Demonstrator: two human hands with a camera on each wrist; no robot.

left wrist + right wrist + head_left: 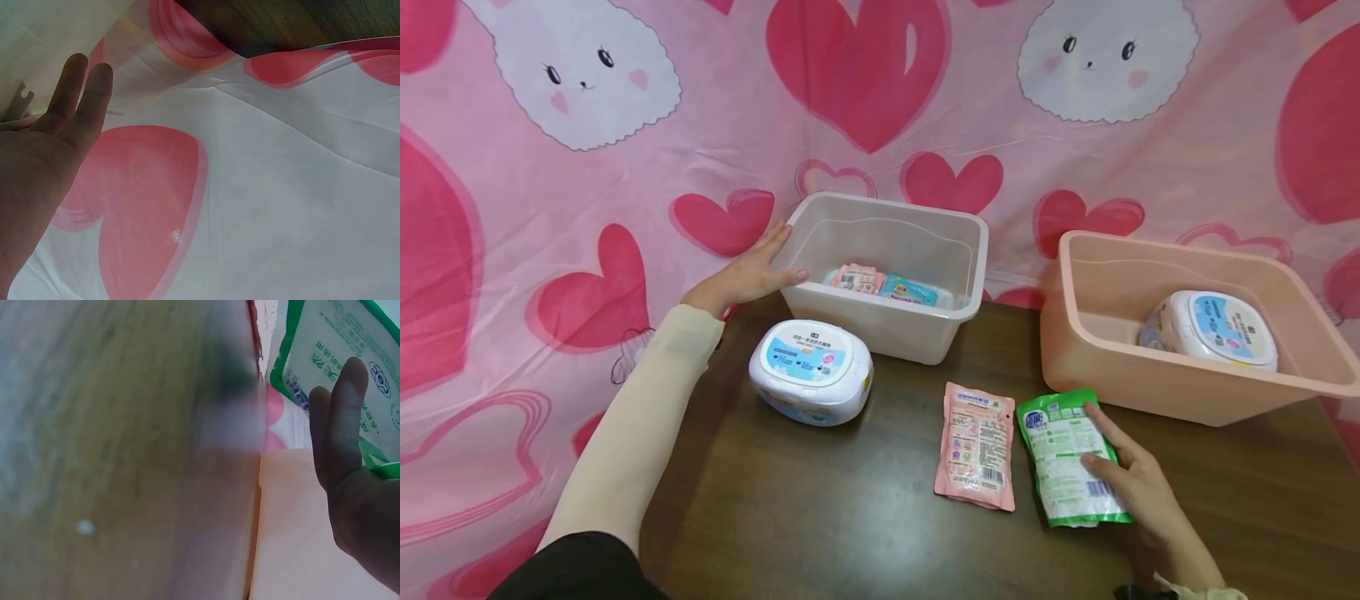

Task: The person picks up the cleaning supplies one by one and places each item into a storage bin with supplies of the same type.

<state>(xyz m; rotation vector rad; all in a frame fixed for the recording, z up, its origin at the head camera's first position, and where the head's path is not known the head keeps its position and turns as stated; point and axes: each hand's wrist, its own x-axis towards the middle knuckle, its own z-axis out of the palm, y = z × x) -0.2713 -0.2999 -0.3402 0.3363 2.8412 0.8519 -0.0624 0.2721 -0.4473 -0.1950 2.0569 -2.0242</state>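
Observation:
My right hand (1138, 483) grips a green and white packet (1067, 462) by its right side, thumb across the printed face. In the right wrist view the packet (337, 344) is raised off the wooden table, with fingers (347, 412) straight along its other face. A pink packet (976, 446) lies flat just left of it. My left hand (748, 267) rests at the left end of a grey bin (880, 312), fingers extended and thumb at the front rim. Inside that bin are a pink packet (857, 278) and a blue packet (908, 290).
A white oval tub with a blue label (812, 375) stands before the grey bin. At the right, a peach bin (1120, 375) holds a similar tub (1217, 329). A pink heart-patterned cloth (880, 75) hangs behind the brown table (820, 508).

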